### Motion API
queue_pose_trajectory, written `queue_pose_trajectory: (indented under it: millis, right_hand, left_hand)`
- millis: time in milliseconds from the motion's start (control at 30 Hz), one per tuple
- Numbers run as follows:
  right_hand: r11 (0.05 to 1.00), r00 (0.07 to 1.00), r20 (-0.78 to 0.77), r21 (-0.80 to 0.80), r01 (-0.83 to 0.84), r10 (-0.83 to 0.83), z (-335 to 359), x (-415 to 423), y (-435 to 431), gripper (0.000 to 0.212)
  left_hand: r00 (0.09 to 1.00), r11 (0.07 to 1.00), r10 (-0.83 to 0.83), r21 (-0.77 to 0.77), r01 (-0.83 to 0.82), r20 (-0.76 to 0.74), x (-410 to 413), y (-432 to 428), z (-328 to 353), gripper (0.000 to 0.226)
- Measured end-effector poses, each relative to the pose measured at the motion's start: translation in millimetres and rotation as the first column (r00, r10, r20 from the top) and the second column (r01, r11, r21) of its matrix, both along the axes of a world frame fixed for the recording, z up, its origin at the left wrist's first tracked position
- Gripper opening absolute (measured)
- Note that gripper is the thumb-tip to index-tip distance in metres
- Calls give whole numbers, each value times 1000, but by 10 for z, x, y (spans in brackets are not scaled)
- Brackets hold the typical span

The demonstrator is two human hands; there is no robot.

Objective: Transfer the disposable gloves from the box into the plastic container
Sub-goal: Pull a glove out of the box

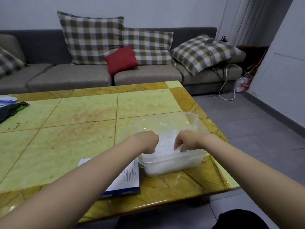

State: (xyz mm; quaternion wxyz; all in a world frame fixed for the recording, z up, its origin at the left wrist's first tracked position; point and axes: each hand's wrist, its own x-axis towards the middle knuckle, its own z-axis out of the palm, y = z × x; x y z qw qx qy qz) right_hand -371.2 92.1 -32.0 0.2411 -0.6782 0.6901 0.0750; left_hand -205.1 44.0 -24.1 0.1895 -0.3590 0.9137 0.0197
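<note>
A clear plastic container (171,164) stands near the table's right front corner, holding a heap of thin clear disposable gloves (165,146). Its clear lid (166,123) lies just behind it. My left hand (146,142) and my right hand (188,140) both reach down into the container with fingers curled into the gloves, one at each side of the heap. The fingertips are hidden among the gloves. The white and blue glove box (127,180) lies flat to the left of the container, partly under my left forearm.
The yellow-green tiled table (74,123) has its right edge close to the container. A dark bag with a green patch (11,108) lies at the table's far left. A grey sofa (99,75) with checked cushions stands behind. My dark-clothed knee (239,219) is below the table's front edge.
</note>
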Motion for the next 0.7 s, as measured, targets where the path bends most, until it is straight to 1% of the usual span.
queue_pose_trajectory:
  millis: [67,133,200,233,267,300,333,400,433,467,500,567,633,700]
  right_hand:
    - [995,1000,-4,102,-20,20,-6,-13,-28,28]
    - [975,1000,-12,224,-15,18,20,-28,-43,39]
    - [953,999,-5,300,34,-35,77,-24,-55,53]
    - [948,996,20,308,79,-90,116,-15,-58,55]
    - [953,988,58,277,122,-144,141,-2,-63,54]
    - [971,983,83,190,146,-164,180,23,-53,48]
    - [987,985,78,64,151,-156,206,39,-48,39]
    - [973,995,-28,-213,90,-98,215,51,-44,22]
    - [949,994,-87,-313,37,-67,204,54,-44,20]
    - [933,992,-118,-360,-10,-35,175,45,-53,23]
    - [936,993,-122,-351,-42,-1,136,29,-68,30]
    - [976,994,-97,-211,-60,40,30,4,-109,51]
    - [998,994,-103,-44,-47,42,-95,-34,-157,70]
    - [997,990,-135,69,-31,41,-214,-96,-208,79]
  left_hand:
    - [993,1000,-13,5,12,120,-43,-41,-52,24]
    - [971,999,-25,51,13,238,-82,-95,-111,17]
    - [955,993,-8,111,-26,298,-132,-129,-121,21]
    - [957,989,9,137,-51,291,-167,-135,-95,22]
    - [967,986,25,153,-66,253,-200,-134,-68,21]
    - [982,988,41,138,-67,184,-222,-127,-21,22]
    - [994,994,44,94,-53,95,-247,-134,13,23]
    - [998,1000,10,-14,-11,-60,-284,-145,0,17]
    - [995,1000,1,-29,-4,-96,-294,-151,-40,21]
    - [996,1000,-8,-19,6,-90,-301,-150,-90,32]
    - [999,1000,-19,7,20,-51,-307,-149,-145,45]
    - [997,998,-34,59,30,67,-323,-145,-231,69]
    - [984,996,-31,89,15,175,-326,-154,-292,79]
    - [968,995,-15,99,-10,250,-322,-163,-345,81]
